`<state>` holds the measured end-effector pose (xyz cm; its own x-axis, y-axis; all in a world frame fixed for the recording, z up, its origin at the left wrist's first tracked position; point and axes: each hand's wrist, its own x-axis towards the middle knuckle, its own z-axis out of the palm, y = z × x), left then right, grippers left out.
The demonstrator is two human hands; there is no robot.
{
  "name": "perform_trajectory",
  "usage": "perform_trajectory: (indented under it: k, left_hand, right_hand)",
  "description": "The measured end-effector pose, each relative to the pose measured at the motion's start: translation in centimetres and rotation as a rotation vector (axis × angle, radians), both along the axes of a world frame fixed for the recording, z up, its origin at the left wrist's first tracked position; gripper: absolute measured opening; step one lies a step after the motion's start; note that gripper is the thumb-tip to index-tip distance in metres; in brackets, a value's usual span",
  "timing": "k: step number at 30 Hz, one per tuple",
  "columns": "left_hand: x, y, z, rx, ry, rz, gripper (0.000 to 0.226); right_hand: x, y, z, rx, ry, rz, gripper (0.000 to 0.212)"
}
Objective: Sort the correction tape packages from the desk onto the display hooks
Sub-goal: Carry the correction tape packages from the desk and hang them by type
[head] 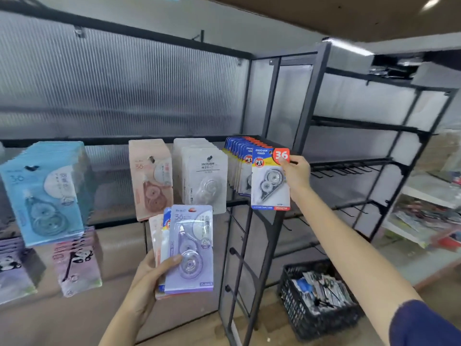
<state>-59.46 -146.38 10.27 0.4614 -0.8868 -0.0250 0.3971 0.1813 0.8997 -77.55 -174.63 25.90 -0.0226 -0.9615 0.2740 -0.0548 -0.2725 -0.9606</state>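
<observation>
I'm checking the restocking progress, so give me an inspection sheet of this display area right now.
Surface: black wire display rack with hooks; desk not in view.
Job's things: blue-and-red package held at the front of the matching row; stack of packages with a purple one in front.
Clutter: black crate of mixed items on the floor.
Hands: right hand pinches the blue-and-red package's top corner; left hand grips the stack.
Cables: nothing seen.
Surroundings: hung blue, pink, white and panda packages; shelves at right.

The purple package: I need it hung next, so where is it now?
In the head view, the purple package is low and centre, fronting a small stack gripped by the left hand, below the white packages.
</observation>
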Motion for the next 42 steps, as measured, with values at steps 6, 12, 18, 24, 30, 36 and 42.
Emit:
perform_trajectory:
  k: [6,12,18,24,30,36,42]
  left_hand:
    - [-2.5,0.2,0.2,0.045,-0.079,0.111,0.097]
    - [-3.7,0.9,0.4,0.092,-0.094,0.16,0.084]
    - [-3.4,1.8,0.4,0.096,-0.079,0.221,0.083]
    - [-3.4,3.6,-0.2,0.088,-0.051,0.27,0.083]
    - [-2.5,6.7,-0.4,0.045,-0.023,0.38,0.083]
    - [1.1,11.6,-0.3,-0.048,0.073,0.442,0.076]
    - [5.5,17.7,-0.4,0.03,0.113,0.599,0.067]
  right_hand:
    - [0.7,-2.4,-1.2,0.022,0.04,0.034,0.017]
    - [1.4,-2.4,-1.8,-0.06,0.196,0.005,0.036]
    - [0.8,0.5,-4.9,-0.1,0.248,-0.039,0.042]
    - [2.6,12.3,-8.3,-0.088,0.23,0.525,0.022]
    - [7.1,19.7,-10.4,0.115,0.24,0.962,0.018]
    - [12.1,23.3,-10.5,0.197,0.173,1.023,0.015]
    - [17.6,28.1,-9.6,0.21,0.079,1.09,0.013]
